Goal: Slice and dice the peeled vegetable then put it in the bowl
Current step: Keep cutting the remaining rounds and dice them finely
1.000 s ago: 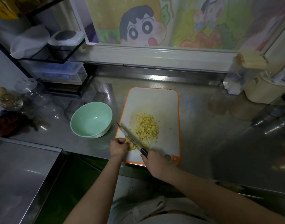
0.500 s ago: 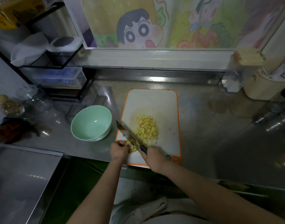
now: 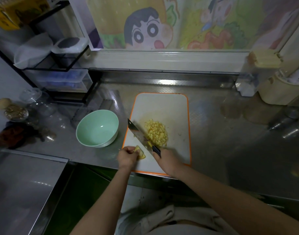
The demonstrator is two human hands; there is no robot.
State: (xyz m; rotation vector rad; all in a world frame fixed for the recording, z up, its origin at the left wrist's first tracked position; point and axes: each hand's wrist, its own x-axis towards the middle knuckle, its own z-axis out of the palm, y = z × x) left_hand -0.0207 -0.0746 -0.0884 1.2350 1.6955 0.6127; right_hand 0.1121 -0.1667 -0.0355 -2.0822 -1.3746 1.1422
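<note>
One vegetable chunk (image 3: 140, 152) sits in left hand (image 3: 127, 156), knife (image 3: 136, 131) in right hand (image 3: 167, 160)

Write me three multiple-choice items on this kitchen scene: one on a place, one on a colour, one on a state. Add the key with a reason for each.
1. Where does the pale green round bowl stand?
A. on the steel counter, left of the white plastic cutting board
B. on the cutting board
C. right of the cutting board

2. What colour is the cutting board's rim?
A. blue
B. orange
C. black

3. What is the right hand doing?
A. lying flat on the counter
B. carrying the bowl
C. gripping the dark handle of the steel knife

Key:
1 A: the bowl sits on bare counter beside the board's left edge.
2 B: an orange band frames the white board.
3 C: its fingers curl round the handle, with the blade slanting over the board, while the left hand holds a yellow vegetable chunk.
</note>
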